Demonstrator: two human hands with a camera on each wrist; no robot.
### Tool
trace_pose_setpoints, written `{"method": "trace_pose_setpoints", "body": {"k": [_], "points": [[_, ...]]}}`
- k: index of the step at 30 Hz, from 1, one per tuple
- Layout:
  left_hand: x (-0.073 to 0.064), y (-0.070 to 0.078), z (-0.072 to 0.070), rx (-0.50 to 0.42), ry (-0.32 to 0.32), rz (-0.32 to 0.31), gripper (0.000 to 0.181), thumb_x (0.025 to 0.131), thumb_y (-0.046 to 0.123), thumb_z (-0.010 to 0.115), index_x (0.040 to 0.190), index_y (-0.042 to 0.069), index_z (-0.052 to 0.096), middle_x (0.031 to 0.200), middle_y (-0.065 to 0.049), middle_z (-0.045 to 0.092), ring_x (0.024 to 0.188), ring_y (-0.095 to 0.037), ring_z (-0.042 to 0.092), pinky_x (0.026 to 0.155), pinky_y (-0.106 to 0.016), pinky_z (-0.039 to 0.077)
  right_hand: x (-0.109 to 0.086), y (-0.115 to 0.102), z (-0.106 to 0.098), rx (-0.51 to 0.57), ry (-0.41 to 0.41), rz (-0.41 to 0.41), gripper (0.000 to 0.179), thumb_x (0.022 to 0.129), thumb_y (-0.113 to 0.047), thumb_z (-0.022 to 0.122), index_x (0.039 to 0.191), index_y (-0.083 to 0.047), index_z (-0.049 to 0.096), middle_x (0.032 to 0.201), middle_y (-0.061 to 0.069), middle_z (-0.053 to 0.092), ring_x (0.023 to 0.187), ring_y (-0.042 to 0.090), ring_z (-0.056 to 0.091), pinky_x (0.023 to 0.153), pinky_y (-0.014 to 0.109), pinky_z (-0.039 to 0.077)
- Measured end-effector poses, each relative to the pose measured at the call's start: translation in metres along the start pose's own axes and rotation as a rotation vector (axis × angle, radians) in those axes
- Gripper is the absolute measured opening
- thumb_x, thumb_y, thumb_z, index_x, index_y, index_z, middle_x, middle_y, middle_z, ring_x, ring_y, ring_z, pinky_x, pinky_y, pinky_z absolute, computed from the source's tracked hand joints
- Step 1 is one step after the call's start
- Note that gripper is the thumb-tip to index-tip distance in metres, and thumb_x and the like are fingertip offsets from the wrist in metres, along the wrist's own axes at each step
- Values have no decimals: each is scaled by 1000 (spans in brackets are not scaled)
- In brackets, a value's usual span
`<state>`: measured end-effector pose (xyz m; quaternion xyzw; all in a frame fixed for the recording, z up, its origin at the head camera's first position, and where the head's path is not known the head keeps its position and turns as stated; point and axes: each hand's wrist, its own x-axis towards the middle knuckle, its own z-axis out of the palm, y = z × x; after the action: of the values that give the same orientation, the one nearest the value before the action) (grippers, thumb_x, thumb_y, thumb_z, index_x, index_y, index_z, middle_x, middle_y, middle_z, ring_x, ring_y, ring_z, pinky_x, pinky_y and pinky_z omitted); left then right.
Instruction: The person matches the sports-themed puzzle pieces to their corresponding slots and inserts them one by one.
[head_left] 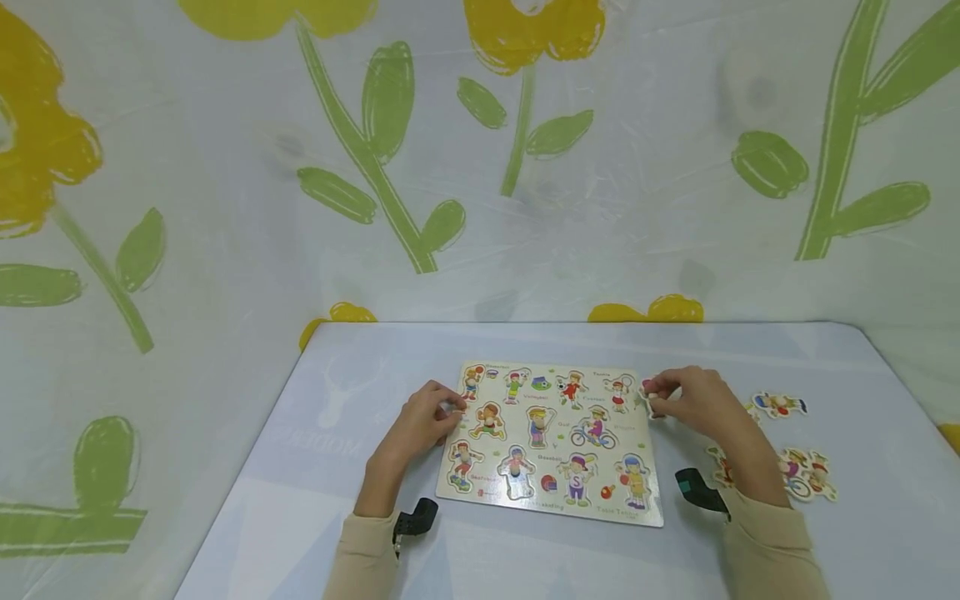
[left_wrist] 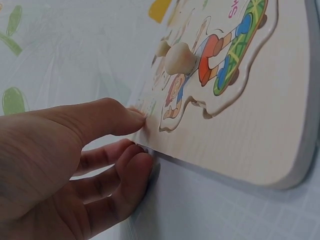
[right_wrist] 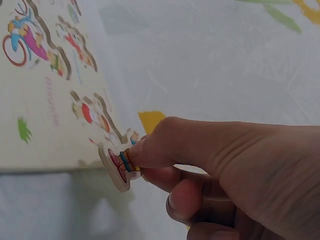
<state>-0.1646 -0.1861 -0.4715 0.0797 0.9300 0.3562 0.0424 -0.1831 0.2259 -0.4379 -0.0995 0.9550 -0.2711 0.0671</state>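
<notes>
R hand (head_left: 697,402) pinches 1 small pale-wood cutout (right_wrist: 115,167) w/ pink & blue print; L hand (head_left: 420,423) grips the edge of 1 rectangular cream wooden board (left_wrist: 265,135) w/ 11 figure spots, set between both hands. Prob. placing step: next move likely calls for turning cutout to match a spot. ≥4 loose painted-wood figure pcs (head_left: 782,406) sit on pale table (head_left: 255,542), R of R hand.

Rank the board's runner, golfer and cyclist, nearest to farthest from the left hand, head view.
1. Runner: middle row's left end, beside the left hand.
2. Golfer: center of that row.
3. Cyclist: that row's right end.
</notes>
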Motion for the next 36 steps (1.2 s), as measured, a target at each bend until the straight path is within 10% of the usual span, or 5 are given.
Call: {"method": "trace_pose_setpoints", "body": {"k": [36], "points": [[3, -1, 0, -19, -14, -3, 11, 88, 7, 68, 99, 9, 70, 107, -8, 57, 66, -12, 51, 49, -22, 47, 71, -123, 89, -61, -8, -221, 12, 91, -21, 68, 97, -12, 72, 86, -1, 66, 71, 11, 55, 64, 28, 48]]}}
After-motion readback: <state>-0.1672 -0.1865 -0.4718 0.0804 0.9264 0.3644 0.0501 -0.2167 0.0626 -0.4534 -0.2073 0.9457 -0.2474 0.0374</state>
